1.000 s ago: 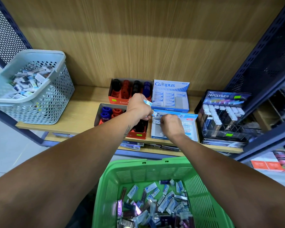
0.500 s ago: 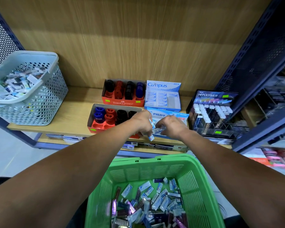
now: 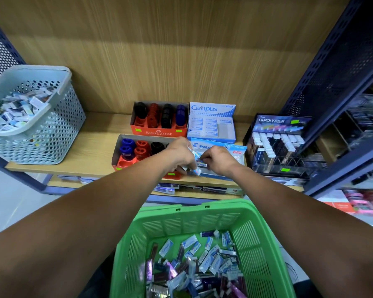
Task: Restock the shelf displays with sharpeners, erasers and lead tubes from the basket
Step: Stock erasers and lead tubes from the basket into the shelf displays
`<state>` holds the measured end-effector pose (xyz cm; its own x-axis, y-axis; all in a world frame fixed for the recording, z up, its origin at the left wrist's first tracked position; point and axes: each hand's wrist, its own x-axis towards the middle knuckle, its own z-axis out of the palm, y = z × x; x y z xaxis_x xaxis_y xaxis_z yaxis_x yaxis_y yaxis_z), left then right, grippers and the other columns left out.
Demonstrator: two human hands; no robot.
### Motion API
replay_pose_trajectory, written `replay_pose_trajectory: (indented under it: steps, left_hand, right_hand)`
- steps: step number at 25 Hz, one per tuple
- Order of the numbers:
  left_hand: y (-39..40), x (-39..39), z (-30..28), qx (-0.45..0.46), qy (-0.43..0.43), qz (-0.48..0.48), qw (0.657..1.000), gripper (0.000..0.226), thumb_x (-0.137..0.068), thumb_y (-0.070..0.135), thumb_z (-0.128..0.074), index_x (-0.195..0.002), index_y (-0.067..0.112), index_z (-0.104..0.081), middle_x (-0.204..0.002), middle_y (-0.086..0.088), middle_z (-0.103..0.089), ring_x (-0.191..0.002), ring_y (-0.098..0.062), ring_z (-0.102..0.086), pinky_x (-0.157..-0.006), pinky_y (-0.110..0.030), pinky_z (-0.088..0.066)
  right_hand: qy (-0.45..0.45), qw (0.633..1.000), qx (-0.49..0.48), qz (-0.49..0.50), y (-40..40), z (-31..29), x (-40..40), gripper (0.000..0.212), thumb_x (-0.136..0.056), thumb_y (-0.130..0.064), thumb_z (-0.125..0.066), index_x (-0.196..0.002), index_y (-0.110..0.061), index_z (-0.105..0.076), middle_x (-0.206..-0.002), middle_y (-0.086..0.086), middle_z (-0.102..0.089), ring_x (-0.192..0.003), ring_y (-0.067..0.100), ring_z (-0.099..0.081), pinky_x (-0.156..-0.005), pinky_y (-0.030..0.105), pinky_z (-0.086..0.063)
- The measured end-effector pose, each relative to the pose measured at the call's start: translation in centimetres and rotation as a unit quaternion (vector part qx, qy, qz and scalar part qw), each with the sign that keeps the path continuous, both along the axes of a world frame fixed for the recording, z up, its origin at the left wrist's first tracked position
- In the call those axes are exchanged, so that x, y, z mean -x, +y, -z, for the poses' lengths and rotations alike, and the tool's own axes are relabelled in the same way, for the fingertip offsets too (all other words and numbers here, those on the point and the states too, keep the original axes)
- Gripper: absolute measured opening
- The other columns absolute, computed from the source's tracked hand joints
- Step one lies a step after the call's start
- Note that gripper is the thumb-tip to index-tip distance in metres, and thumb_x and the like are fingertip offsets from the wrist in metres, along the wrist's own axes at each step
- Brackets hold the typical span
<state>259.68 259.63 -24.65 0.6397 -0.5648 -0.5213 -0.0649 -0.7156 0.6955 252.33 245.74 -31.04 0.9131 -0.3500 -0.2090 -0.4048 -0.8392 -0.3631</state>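
My left hand (image 3: 179,154) grips a small bunch of blue-and-white erasers (image 3: 194,168) over the front of the Pilot eraser box (image 3: 235,151) on the wooden shelf (image 3: 95,151). My right hand (image 3: 218,159) is beside it, fingers curled, pinching one eraser at the box's near end. Below my arms the green basket (image 3: 256,233) holds several loose erasers and lead tubes. Behind the Pilot box stands a Campus eraser box (image 3: 211,123). Two orange Faber-Castell sharpener boxes (image 3: 157,131) sit to the left.
A grey perforated basket (image 3: 52,130) full of small packs stands at the shelf's left end. A black Hi-Polymer lead display (image 3: 276,145) is at the right, next to a dark blue perforated upright (image 3: 340,82). More stock lies on the lower shelf.
Both hands have stayed at the Pilot box, with small shifts over its near end. The view has tilted, so the shelf and boxes sit differently in frame.
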Motion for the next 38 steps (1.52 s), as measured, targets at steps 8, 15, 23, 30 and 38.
replay_pose_trajectory:
  steps: [8, 15, 23, 30, 38]
  left_hand:
    - [0.5, -0.8, -1.7, 0.024, 0.01, -0.048, 0.998, 0.045, -0.075, -0.018, -0.073, -0.087, 0.015, -0.045, -0.099, -0.015, -0.058, -0.094, -0.034, -0.065, -0.058, -0.038, -0.058]
    - [0.0, -1.1, -1.2, 0.006, -0.006, 0.015, 1.0, 0.044, -0.072, -0.01, -0.079, -0.096, 0.015, -0.053, -0.096, -0.016, -0.064, -0.086, -0.032, -0.069, -0.073, -0.039, -0.061]
    - [-0.6, 0.5, 0.2, -0.101, -0.204, 0.193, 0.955, 0.058, -0.068, 0.017, -0.089, -0.117, 0.018, -0.058, -0.101, -0.002, -0.053, -0.089, -0.019, -0.052, -0.069, -0.026, -0.04]
    - [-0.9, 0.8, 0.4, -0.067, -0.139, 0.147, 0.977, 0.053, -0.071, 0.009, -0.086, -0.115, 0.015, -0.057, -0.092, -0.004, -0.057, -0.081, -0.022, -0.06, -0.064, -0.026, -0.048]
    - [0.5, -1.5, -1.6, 0.086, 0.03, -0.095, 0.991, 0.051, -0.074, -0.023, -0.07, -0.101, 0.014, -0.046, -0.094, -0.016, -0.054, -0.081, -0.037, -0.068, -0.072, -0.048, -0.061]
  right_hand:
    - [-0.003, 0.998, 0.051, 0.045, 1.5, 0.8, -0.6, 0.024, -0.084, -0.018, -0.073, -0.107, -0.013, -0.069, -0.111, 0.011, -0.065, -0.104, 0.028, -0.06, -0.089, 0.033, -0.051]
    - [-0.085, 0.988, 0.032, 0.128, 1.2, 0.5, -0.4, 0.023, -0.085, -0.006, -0.06, -0.104, -0.015, -0.07, -0.11, 0.012, -0.067, -0.105, 0.032, -0.062, -0.088, 0.034, -0.051]
    - [0.009, 0.986, 0.116, 0.116, -1.0, 1.5, 2.6, 0.027, -0.086, -0.007, -0.06, -0.111, -0.016, -0.065, -0.113, 0.012, -0.065, -0.107, 0.033, -0.063, -0.08, 0.033, -0.049]
    - [-0.018, 0.994, 0.038, 0.104, -1.1, 0.6, 2.6, 0.029, -0.083, -0.027, -0.076, -0.111, -0.029, -0.072, -0.116, -0.003, -0.069, -0.108, 0.018, -0.063, -0.085, 0.027, -0.049]
    - [-0.028, 0.999, -0.004, 0.038, 1.3, 1.1, 0.0, 0.024, -0.081, -0.005, -0.069, -0.103, -0.014, -0.073, -0.101, 0.006, -0.071, -0.095, 0.022, -0.065, -0.083, 0.025, -0.051]
